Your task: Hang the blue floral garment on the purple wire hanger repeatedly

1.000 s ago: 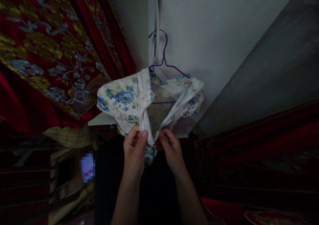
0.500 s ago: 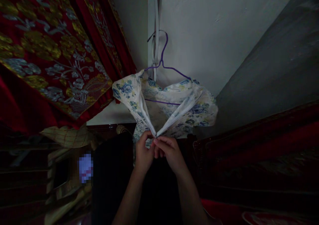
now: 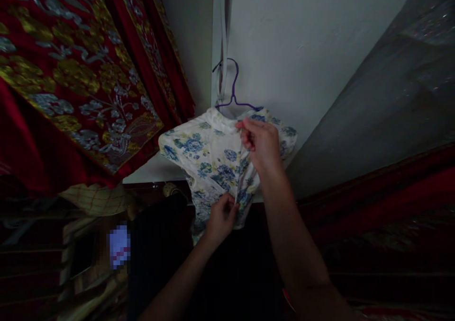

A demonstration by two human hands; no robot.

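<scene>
A white short-sleeved garment (image 3: 213, 160) with blue flowers, a dress or a top, hangs on a purple wire hanger (image 3: 233, 82). Its zipper (image 3: 239, 179) runs down between my hands, and its two edges lie together there. Up at the collar, my right hand (image 3: 262, 138) is closed in a pinch at the zipper's top end; the pull itself is hidden by the fingers. Lower down, my left hand (image 3: 223, 217) pinches the cloth beside the zipper's lower part. The garment's lower end fades into the dark.
White straps (image 3: 223, 27) hang down the pale wall (image 3: 302, 37) behind the hanger. Red embroidered cloth (image 3: 85, 75) hangs close at the left. Grey translucent sheeting (image 3: 387, 84) slants along the right. A checked cloth (image 3: 95, 199) is at lower left, above a blurred patch.
The garment's V-shaped opening has closed. My right hand has gone up from the bottom of the V to the collar; my left hand remains low, slightly further right.
</scene>
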